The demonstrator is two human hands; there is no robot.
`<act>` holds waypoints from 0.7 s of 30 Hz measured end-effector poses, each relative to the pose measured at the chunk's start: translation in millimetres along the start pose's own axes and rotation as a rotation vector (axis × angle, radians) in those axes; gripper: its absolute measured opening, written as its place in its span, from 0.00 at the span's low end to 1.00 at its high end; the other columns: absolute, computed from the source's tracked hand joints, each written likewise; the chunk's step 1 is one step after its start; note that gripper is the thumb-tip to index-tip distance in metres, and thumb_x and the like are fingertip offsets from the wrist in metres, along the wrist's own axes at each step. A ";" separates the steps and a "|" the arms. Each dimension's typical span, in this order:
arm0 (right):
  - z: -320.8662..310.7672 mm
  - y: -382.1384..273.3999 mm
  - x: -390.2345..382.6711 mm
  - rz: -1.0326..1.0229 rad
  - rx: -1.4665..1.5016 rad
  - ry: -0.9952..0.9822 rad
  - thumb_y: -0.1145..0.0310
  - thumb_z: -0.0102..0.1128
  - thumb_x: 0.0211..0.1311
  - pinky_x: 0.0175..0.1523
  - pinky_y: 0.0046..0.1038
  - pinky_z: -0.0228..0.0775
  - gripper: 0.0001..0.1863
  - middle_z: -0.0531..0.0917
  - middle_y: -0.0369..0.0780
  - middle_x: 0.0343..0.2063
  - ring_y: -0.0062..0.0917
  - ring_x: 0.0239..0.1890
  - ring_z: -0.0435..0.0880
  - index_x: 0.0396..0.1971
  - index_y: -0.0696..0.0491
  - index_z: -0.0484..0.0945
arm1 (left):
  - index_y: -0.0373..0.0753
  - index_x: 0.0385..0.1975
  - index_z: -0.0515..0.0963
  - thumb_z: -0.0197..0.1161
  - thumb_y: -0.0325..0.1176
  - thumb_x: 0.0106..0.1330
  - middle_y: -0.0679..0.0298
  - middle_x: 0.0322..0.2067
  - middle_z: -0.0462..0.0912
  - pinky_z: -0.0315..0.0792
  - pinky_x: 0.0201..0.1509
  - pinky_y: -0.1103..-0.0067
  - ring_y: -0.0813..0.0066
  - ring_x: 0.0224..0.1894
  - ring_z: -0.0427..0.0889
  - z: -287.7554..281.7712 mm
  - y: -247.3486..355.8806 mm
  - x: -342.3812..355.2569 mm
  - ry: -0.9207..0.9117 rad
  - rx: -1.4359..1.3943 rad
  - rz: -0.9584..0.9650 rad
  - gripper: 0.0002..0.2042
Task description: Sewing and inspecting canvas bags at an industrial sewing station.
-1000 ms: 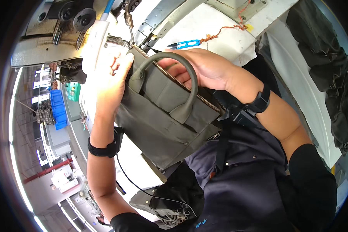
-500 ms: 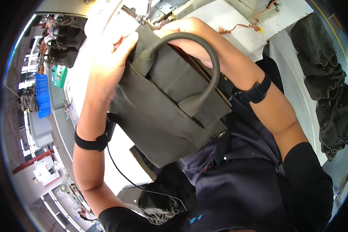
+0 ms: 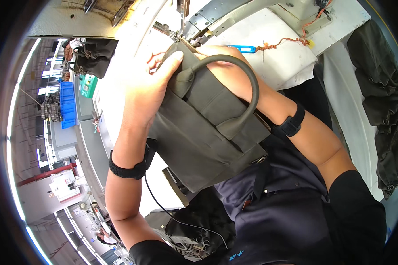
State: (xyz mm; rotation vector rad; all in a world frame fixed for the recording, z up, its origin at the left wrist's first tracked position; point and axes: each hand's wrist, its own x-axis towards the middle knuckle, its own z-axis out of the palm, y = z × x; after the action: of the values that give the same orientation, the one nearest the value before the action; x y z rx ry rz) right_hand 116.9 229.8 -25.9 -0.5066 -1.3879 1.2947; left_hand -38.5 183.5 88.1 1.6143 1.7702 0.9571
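Note:
A dark olive-grey handbag [image 3: 199, 145] with a rounded top handle [image 3: 251, 84] hangs tilted before me, its upper end by the metal parts of a machine [image 3: 180, 34]. My left hand [image 3: 157, 75] pinches that upper end, thumb lying on top of the fabric. On the other side my right hand [image 3: 223, 64] grips the bag by its zipped edge, partly behind the handle; most of its fingers are hidden. A brass-toothed zip [image 3: 263, 120] shows along that edge. Just past my right hand lies a blue tool [image 3: 242, 49] tied to an orange cord [image 3: 276, 45].
Several dark bags [image 3: 387, 115] hang or lie in a row at the right. More dark pieces [image 3: 199, 216] are bunched below the bag. A blue bin [image 3: 67, 105] and a green box [image 3: 88, 85] stand at the left. A thin cable [image 3: 157, 198] runs from my left wristband.
The bag and both hands sit a little farther right and lower in the view. The blue tool beside my right hand has come into sight. Both hands still hold the bag.

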 end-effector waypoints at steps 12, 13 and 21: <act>-8.2 -5.5 -10.1 0.196 0.092 -0.074 0.74 0.55 0.74 0.43 0.19 0.73 0.11 0.86 0.35 0.36 0.13 0.36 0.80 0.48 0.62 0.82 | 0.33 0.48 0.81 0.74 0.24 0.62 0.64 0.42 0.86 0.76 0.51 0.84 0.81 0.44 0.83 6.5 7.1 1.6 0.038 -0.106 -0.042 0.15; -7.2 -4.3 -10.0 0.188 0.109 -0.046 0.74 0.56 0.74 0.43 0.19 0.73 0.10 0.87 0.35 0.36 0.13 0.37 0.81 0.47 0.62 0.82 | 0.33 0.48 0.81 0.74 0.24 0.61 0.65 0.41 0.86 0.76 0.50 0.84 0.81 0.43 0.83 6.0 7.4 1.8 0.021 -0.094 -0.063 0.15; -12.5 -2.5 -25.6 0.233 0.285 -0.131 0.74 0.57 0.76 0.49 0.19 0.75 0.13 0.87 0.38 0.43 0.14 0.43 0.82 0.54 0.64 0.80 | 0.33 0.50 0.79 0.75 0.25 0.61 0.64 0.43 0.86 0.76 0.53 0.83 0.80 0.45 0.83 -4.0 0.5 10.7 -0.027 -0.095 -0.007 0.18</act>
State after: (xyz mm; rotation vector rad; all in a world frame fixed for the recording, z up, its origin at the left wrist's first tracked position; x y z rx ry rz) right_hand 136.4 212.1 -37.1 -0.4010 -1.2482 1.7109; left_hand -42.7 193.6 91.6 1.5543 1.6860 0.9966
